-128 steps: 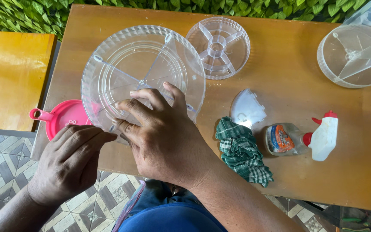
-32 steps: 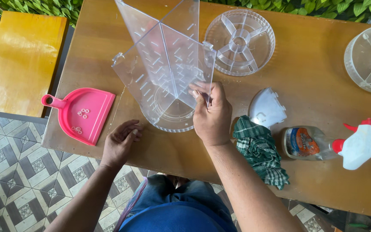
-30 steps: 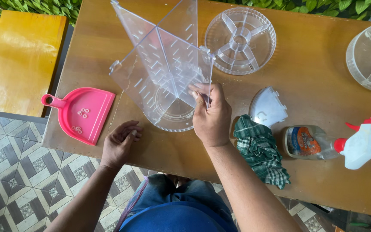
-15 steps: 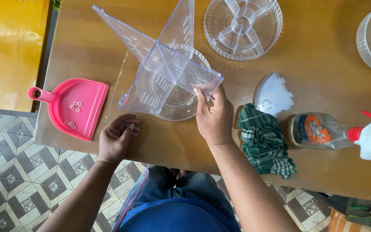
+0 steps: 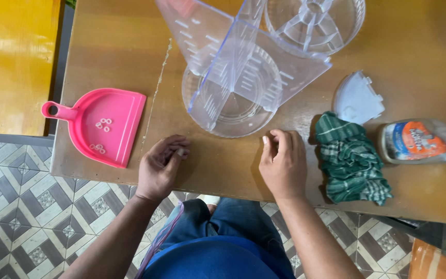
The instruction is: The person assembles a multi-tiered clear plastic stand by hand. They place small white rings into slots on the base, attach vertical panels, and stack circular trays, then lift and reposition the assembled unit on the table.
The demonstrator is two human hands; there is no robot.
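Clear plastic divider stand (image 5: 238, 77) sits upright mid-table; right hand (image 5: 283, 164) rests loosely curled, empty, just below it. Left hand (image 5: 161, 166) pinches something tiny, beside the pink dustpan (image 5: 101, 126).

Bright, even daylight fills the scene. The varnished worktop (image 5: 388, 51) shows a soft sheen, and the yellow bench (image 5: 11, 62) beside it carries pale glare streaks. Shadows are short and soft, lying close under both hands and the green checked cloth (image 5: 352, 165). The clear plastic divider (image 5: 243, 62) catches faint reflections. Focus is sharp throughout, with slight stretching at the edges.
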